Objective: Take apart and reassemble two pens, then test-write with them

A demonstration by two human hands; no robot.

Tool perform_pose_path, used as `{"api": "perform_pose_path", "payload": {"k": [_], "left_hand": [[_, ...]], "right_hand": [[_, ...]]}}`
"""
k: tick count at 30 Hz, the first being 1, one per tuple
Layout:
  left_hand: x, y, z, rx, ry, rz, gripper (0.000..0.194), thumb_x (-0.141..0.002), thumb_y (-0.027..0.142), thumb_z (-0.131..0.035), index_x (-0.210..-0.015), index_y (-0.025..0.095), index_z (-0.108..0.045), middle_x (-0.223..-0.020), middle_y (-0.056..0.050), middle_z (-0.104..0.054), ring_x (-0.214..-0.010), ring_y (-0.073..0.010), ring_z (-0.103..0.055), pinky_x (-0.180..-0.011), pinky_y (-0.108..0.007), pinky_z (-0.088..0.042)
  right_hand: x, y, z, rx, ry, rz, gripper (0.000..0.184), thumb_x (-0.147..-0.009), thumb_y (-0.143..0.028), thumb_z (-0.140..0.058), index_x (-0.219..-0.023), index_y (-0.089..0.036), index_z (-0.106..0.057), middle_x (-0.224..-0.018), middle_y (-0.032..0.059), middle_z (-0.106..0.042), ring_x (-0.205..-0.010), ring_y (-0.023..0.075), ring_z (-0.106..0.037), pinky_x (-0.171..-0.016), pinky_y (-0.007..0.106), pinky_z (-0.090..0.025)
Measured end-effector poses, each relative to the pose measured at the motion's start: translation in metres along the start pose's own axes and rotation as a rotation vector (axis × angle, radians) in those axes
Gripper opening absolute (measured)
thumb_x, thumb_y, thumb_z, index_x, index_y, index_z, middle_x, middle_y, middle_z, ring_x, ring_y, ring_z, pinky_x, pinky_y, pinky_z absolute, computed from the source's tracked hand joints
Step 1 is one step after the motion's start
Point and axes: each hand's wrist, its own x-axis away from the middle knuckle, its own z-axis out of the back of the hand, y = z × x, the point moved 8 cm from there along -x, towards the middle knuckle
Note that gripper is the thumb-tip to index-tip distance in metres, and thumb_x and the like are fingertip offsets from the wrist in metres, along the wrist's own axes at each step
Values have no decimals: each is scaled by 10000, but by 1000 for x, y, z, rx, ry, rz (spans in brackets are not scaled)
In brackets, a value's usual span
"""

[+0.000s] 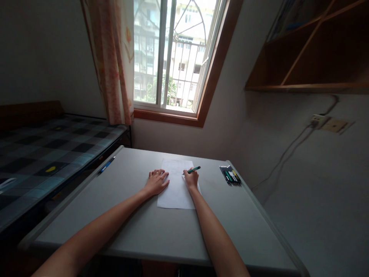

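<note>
A white sheet of paper (175, 196) lies on the table between my hands, with faint lines of writing near its top. My right hand (191, 179) grips a green pen (194, 169), its tip down at the sheet's right half. On the sheet's left edge rests my left hand (157, 181), fingers spread and palm down, holding nothing. Part of the paper's right side is hidden under my right hand and wrist.
Several pens (230, 175) lie in a row at the right of the grey table (138, 231). One blue pen (106, 166) is near the left edge. A bed (72, 142) stands at left, a window (175, 57) ahead, and a wooden shelf (305, 87) hangs at upper right.
</note>
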Motion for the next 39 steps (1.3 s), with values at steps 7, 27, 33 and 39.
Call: {"api": "perform_pose_path", "payload": {"k": [7,27,33,39], "left_hand": [[-3,-5,-10,-61,-10,9,461,-817,479,-345,-1226,278,-412,-1332,-58,-375,-1233,-251,-267,-976,-424,-182],[-1,-5,-14,-50,-27,-13,465,-839,474,-304,-1243,266,-402,-1346,-65,-375,-1239,-250,-281,-986,-442,-181],[-1,-4,-13,-47,-17,-23,466,-839,477,-300,-1237,261,-409,-1343,-68,-379,-1238,-248,-285,-985,-441,-185],[-1,-4,-12,-46,-15,-17,459,-839,472,-305,-1232,263,-415,-1335,-67,-389,-1238,-244,-283,-984,-439,-186]], "right_hand": [[1,-4,2,20,-8,9,170,-638,-346,-441,-567,-202,-497,-440,7,-553,-497,177,-543,-536,236,-376],[1,-6,2,22,21,47,131,-620,-313,-441,-538,-211,-428,-481,1,-524,-497,161,-497,-514,234,-356],[0,-4,0,40,15,56,137,-624,-321,-438,-542,-211,-437,-487,1,-523,-501,160,-499,-523,235,-356],[-1,-3,2,71,39,52,145,-624,-323,-428,-533,-211,-444,-479,8,-534,-501,167,-511,-525,237,-357]]}}
